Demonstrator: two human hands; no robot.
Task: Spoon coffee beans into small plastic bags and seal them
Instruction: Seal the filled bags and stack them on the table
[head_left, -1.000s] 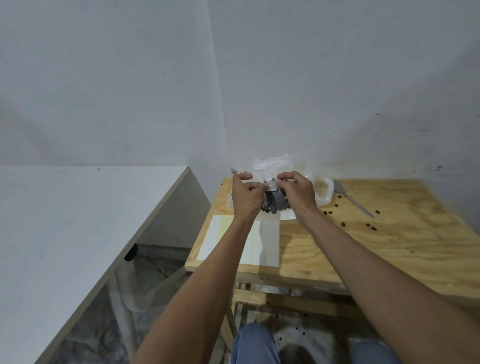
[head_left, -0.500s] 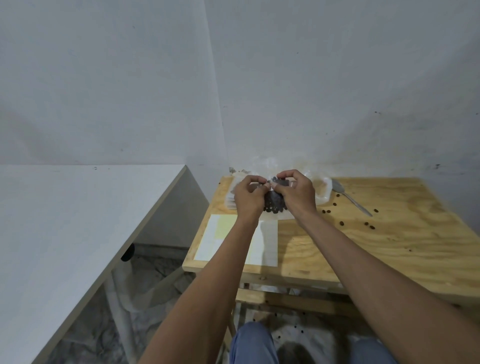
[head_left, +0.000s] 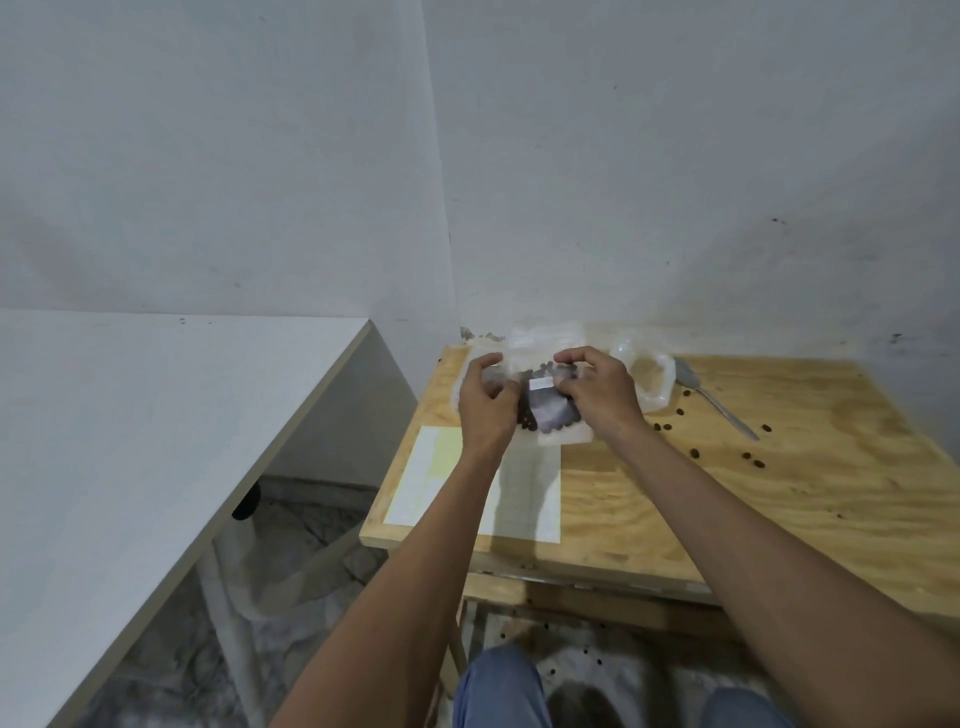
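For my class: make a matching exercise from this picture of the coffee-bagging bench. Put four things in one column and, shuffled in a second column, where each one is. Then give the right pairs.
Things
1. small bag of beans
2. spoon
3. white sheet
4. loose beans

Places
A. lying flat at the wooden table's near left corner
B. scattered on the wood near the spoon
C. held between the left hand and the right hand
D. lying on the table, right of both hands

Pairs: 1-C, 2-D, 3-A, 4-B
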